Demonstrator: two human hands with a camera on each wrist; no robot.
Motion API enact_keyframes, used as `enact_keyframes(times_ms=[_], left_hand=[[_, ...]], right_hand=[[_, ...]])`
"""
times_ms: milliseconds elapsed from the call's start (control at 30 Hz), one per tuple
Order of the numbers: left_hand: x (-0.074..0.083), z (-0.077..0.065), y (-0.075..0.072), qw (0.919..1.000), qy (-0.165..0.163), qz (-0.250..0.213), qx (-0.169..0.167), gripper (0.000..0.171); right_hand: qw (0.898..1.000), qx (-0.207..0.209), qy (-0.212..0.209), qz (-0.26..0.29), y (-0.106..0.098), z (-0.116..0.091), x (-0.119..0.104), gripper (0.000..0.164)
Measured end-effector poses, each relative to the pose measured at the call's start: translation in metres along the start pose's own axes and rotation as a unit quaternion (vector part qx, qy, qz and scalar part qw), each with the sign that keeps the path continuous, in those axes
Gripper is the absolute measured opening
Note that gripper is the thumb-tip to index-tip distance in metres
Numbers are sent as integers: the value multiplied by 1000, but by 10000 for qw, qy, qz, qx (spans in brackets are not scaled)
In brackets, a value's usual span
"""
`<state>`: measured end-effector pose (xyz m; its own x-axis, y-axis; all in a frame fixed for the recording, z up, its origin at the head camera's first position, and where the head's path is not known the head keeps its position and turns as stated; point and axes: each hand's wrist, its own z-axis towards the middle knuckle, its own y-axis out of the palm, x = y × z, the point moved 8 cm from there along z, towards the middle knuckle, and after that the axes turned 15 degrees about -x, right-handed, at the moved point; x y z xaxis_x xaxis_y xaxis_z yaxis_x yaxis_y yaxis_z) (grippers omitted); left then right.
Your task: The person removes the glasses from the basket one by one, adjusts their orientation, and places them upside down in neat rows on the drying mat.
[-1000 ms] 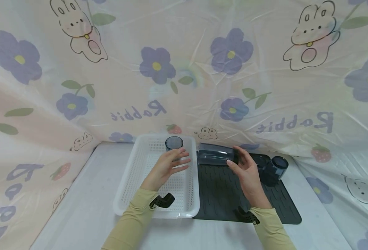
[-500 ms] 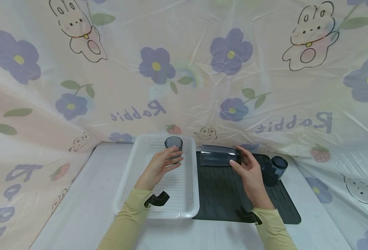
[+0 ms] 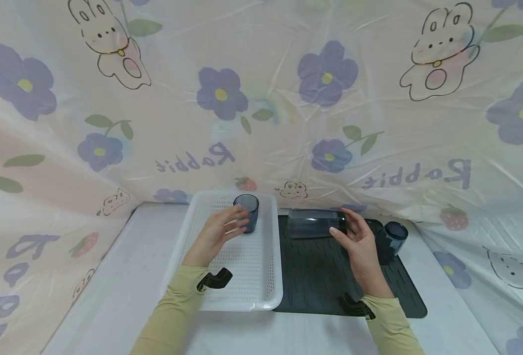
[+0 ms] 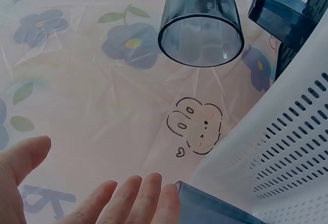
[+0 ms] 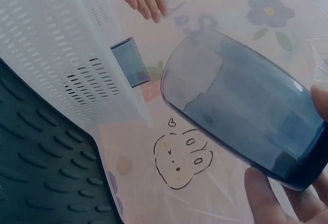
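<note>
My right hand (image 3: 361,251) grips a tall blue-grey drinking glass (image 3: 312,223) near its thick base. The glass lies sideways above the dark mat, its mouth toward the white basket. In the right wrist view, thumb and fingers close around the base of that glass (image 5: 230,101), and its see-through wall shows nothing inside. Over the basket, my left hand (image 3: 212,234) has its fingers spread and holds nothing. Just beyond those fingers, a second drinking glass (image 3: 251,219) stands upright in the basket, partly hidden by them.
The white perforated basket (image 3: 226,304) sits left of the dark ridged drying mat (image 3: 310,276) on a white table (image 3: 141,256). At the mat's right, another dark glass (image 3: 392,241) stands beside my right hand, with a dark rounded item (image 3: 374,226) behind. A printed curtain (image 3: 261,148) hangs behind.
My left hand has drawn back left and toward me, exposing more of the glass in the basket. My right hand has shifted slightly right with its glass, which is now more level.
</note>
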<state>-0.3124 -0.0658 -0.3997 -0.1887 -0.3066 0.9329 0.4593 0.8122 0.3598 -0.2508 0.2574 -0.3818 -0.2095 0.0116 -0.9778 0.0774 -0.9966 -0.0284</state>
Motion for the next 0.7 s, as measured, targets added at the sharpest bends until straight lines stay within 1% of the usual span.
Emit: enact_keyframes(times_ms=[100, 333, 533, 700], left_hand=[[2, -1, -4, 10000, 18, -81, 48, 49], [3, -2, -11, 10000, 6, -68, 72, 48], [1, -2, -18, 9999, -46, -88, 111, 47], [3, -3, -22, 9998, -24, -26, 203, 51]], right_hand=[[10000, 31, -20, 4, -1, -1, -1, 67], [9999, 69, -119, 1, -5, -1, -1, 63], [9999, 77, -76, -90, -8, -1, 0, 66], [9998, 168, -103, -6, -12, -2, 1, 63]])
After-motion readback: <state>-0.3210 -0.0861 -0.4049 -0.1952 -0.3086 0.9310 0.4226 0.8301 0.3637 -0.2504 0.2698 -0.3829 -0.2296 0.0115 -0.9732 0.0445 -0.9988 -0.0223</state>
